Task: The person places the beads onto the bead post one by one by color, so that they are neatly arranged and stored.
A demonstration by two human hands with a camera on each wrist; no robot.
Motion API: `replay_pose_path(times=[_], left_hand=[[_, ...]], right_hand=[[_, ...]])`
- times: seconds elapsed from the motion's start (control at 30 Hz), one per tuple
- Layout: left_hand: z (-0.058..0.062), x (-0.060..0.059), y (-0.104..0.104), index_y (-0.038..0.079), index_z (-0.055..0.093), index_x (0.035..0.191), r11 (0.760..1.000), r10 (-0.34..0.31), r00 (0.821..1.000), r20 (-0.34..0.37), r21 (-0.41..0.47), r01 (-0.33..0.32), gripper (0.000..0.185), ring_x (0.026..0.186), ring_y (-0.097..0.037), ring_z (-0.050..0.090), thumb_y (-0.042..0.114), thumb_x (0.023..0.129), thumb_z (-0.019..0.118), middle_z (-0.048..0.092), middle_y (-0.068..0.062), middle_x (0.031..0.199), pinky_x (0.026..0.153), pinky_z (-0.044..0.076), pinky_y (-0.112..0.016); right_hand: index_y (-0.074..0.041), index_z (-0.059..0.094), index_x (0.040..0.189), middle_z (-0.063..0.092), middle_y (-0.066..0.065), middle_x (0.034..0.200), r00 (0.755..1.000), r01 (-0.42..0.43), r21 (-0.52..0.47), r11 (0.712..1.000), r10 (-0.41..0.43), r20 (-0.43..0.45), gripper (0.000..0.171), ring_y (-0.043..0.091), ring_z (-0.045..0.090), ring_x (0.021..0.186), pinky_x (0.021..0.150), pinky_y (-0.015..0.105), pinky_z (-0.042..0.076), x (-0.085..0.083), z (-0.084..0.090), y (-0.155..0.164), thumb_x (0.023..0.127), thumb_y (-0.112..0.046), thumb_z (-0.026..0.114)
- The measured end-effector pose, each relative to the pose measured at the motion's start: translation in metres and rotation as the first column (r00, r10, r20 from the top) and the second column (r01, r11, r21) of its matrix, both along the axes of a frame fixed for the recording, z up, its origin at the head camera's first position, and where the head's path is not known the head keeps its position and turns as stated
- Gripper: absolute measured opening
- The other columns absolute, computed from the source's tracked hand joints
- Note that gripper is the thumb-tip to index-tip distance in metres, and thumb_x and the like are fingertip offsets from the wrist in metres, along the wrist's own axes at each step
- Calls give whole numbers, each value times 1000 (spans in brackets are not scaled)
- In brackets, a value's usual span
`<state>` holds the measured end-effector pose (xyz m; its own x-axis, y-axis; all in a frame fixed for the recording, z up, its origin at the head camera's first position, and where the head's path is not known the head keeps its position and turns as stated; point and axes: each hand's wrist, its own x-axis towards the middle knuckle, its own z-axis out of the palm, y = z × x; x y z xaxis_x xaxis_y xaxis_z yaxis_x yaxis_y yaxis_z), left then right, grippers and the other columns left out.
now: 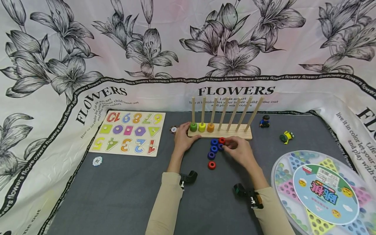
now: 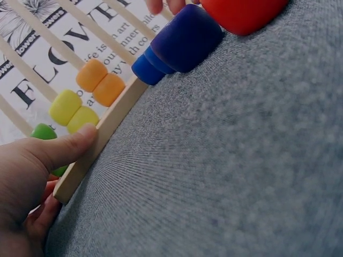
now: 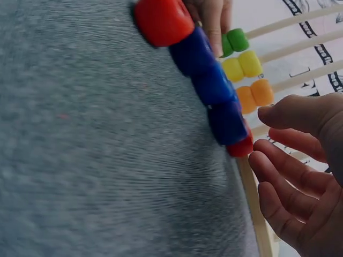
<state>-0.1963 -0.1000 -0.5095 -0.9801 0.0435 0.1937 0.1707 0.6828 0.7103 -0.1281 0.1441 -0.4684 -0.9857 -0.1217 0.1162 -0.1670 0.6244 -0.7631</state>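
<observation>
My left hand (image 1: 184, 138) grips the left end of a wooden peg stand (image 1: 235, 131), its thumb along the front edge in the left wrist view. Seven upright pegs rise from the base; the three leftmost carry two green beads (image 1: 193, 127), two yellow beads (image 1: 202, 127) and two orange beads (image 1: 210, 127). In front of the stand lie several blue beads (image 1: 213, 149), one red bead (image 1: 221, 140) by the base and another red bead (image 1: 211, 165) nearer me. My right hand (image 3: 305, 182) is beside the far red bead and a blue one, thumb and fingers apart, holding nothing.
A number-and-shape puzzle board (image 1: 126, 133) lies left, with poker chips (image 1: 97, 161) near it. Right of the stand are a small toy figure (image 1: 265, 121) and a yellow-green frog toy (image 1: 286, 137). A round Chinese checkers set (image 1: 323, 192) fills the right front.
</observation>
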Motion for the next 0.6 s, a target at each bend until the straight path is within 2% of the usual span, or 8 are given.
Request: replay_pose_path(times=[0.3,0.6], left_hand=[[0,1,-2,3,56,140,999,-10,1000,-20,48,11,75,126,-34,50,36,78,84,53,-15,140,103,41,-48],[-1,1,0,2,56,140,999,-9,1000,-12,43,10,76,125,-33,50,36,78,84,53,-15,140,102,42,-47]], right_hand=[[-3,72,109,71,13,97,998,65,53,996,-66,12,30,25,68,81,72,46,52,8,-10,-10,82,-14,80],[-2,71,109,69,15,100,992,124,34,992,-124,-11,29,28,68,82,71,46,52,12,-18,-14,83,-12,79]])
